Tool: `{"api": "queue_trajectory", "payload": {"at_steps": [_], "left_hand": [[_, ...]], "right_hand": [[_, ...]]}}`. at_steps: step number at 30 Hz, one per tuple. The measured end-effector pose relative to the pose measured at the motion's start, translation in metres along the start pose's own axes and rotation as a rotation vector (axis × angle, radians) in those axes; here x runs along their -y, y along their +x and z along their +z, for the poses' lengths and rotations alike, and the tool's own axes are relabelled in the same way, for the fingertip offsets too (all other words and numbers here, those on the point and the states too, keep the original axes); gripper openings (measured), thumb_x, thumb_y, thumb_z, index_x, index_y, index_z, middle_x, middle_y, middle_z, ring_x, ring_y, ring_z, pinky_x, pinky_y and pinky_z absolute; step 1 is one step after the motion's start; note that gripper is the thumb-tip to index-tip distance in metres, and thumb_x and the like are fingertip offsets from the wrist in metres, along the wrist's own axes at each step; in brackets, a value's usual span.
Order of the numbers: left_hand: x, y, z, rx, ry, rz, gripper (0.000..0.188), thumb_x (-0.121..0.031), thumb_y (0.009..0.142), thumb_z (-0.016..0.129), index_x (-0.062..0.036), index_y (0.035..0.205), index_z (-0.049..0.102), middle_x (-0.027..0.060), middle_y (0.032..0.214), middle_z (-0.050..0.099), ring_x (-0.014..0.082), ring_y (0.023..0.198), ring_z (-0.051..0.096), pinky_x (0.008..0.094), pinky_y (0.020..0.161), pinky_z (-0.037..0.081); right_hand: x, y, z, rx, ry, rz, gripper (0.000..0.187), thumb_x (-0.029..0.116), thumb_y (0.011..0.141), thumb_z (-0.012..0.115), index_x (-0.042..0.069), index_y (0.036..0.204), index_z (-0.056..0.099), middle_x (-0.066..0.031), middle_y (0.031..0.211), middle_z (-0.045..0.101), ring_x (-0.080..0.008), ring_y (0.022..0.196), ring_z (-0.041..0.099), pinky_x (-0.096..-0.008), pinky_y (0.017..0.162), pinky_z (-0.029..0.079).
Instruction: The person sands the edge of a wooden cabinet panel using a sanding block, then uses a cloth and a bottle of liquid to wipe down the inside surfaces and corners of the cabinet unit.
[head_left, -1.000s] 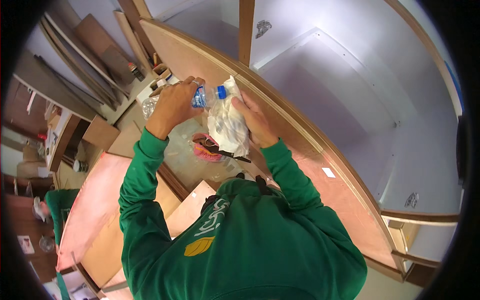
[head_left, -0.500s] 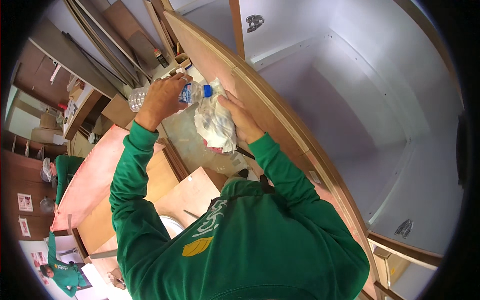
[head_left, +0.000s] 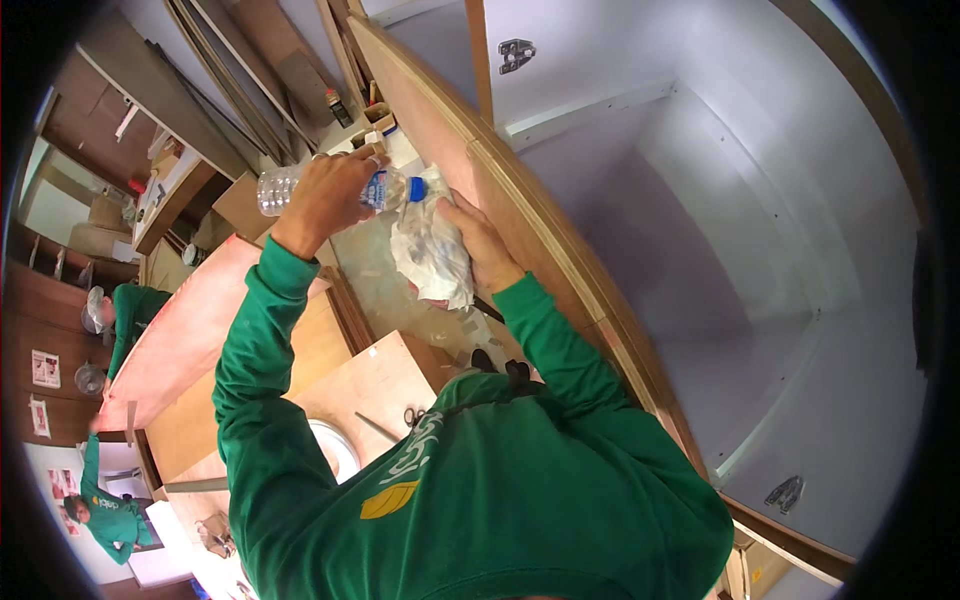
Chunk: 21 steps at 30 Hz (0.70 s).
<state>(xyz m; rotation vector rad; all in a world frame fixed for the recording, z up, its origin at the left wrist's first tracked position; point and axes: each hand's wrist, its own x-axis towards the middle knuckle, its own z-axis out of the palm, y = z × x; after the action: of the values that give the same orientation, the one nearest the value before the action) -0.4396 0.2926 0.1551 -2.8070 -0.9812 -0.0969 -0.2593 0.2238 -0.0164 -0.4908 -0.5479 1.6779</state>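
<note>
Head view: we see the left hand (head_left: 330,195) wrapped around the middle of a clear plastic bottle (head_left: 377,189), which is held nearly level, its blue cap (head_left: 417,189) pointing right at the far part of a crumpled white cloth (head_left: 430,250); whether cap and cloth touch, we cannot tell. The right hand (head_left: 482,243) grasps the cloth along its right side. We find both items left of the wood-edged cabinet (head_left: 570,248). Nearer, scissors (head_left: 411,416) lie on a pale board (head_left: 385,380); leftward, a co-worker (head_left: 137,315) in green is beside a pinkish panel (head_left: 190,320).

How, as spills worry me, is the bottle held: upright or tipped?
Tipped: the left hand holds the bottle sideways, blue cap toward white cloth.
</note>
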Motion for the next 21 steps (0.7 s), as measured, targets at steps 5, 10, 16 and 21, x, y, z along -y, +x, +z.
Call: {"api": "queue_trajectory", "payload": {"at_steps": [5, 10, 16, 21], "left_hand": [[0.016, 0.006, 0.006, 0.073, 0.002, -0.056, 0.063, -0.011, 0.06, 0.083, -0.009, 0.12, 0.064, 0.0099, 0.108, 0.068, 0.033, 0.097, 0.066, 0.0425, 0.085, 0.051], [0.025, 0.013, 0.002, 0.07, -0.008, -0.051, 0.064, -0.011, 0.06, 0.084, -0.0087, 0.121, 0.064, 0.0102, 0.11, 0.068, 0.0345, 0.1, 0.064, 0.043, 0.087, 0.05], [0.034, 0.014, 0.002, 0.051, -0.037, -0.051, 0.063, -0.011, 0.06, 0.083, -0.0094, 0.12, 0.065, 0.0107, 0.111, 0.067, 0.0353, 0.099, 0.065, 0.044, 0.085, 0.051], [0.035, 0.013, 0.004, 0.065, -0.036, -0.069, 0.063, -0.01, 0.061, 0.082, -0.01, 0.122, 0.065, 0.0114, 0.11, 0.068, 0.0357, 0.097, 0.065, 0.0436, 0.084, 0.051]], "right_hand": [[0.012, 0.0, 0.028, -0.018, -0.048, -0.038, 0.052, 0.024, 0.097, 0.06, 0.002, 0.142, 0.045, -0.0055, 0.125, 0.06, -0.014, 0.109, 0.06, -0.0278, 0.094, 0.049], [0.009, 0.018, 0.018, -0.008, -0.02, -0.018, 0.05, 0.024, 0.098, 0.059, 0.004, 0.141, 0.046, -0.0054, 0.123, 0.061, -0.0139, 0.107, 0.061, -0.0287, 0.092, 0.051], [0.009, 0.03, 0.019, 0.078, 0.012, -0.005, 0.045, 0.024, 0.097, 0.059, 0.005, 0.137, 0.05, -0.0065, 0.122, 0.062, -0.0157, 0.107, 0.062, -0.0314, 0.092, 0.053], [-0.005, 0.042, 0.005, 0.068, -0.013, -0.06, 0.049, 0.024, 0.097, 0.06, 0.003, 0.139, 0.047, -0.0064, 0.122, 0.062, -0.015, 0.104, 0.063, -0.0301, 0.09, 0.053]]}}
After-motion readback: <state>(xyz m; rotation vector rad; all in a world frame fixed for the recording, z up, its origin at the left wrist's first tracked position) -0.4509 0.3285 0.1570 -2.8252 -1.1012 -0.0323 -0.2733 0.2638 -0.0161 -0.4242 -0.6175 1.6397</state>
